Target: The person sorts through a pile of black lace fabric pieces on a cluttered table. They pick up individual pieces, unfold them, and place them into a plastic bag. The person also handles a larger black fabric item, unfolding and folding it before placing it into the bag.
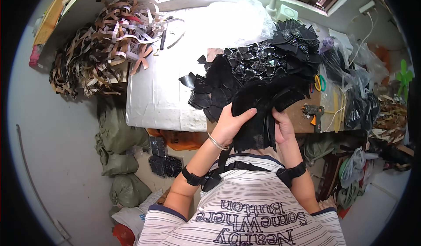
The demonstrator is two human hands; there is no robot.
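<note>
Between my two hands is a black piece of layered, feather-like strips, held over the table's front edge. My left hand grips its left side, thumb on top. On the other side my right hand is closed on its edge, with part of the fingers hidden. Just beyond lies a black beaded panel with shiny stones and dark petals. A large black fabric flower tops its far right end, and more black petals spread at its left.
A glue gun and scissors lie right of my hands on the table. Tangled brown and pale strips heap at the far left. Clear plastic bags crowd the right side. Green sacks stand on the floor at left.
</note>
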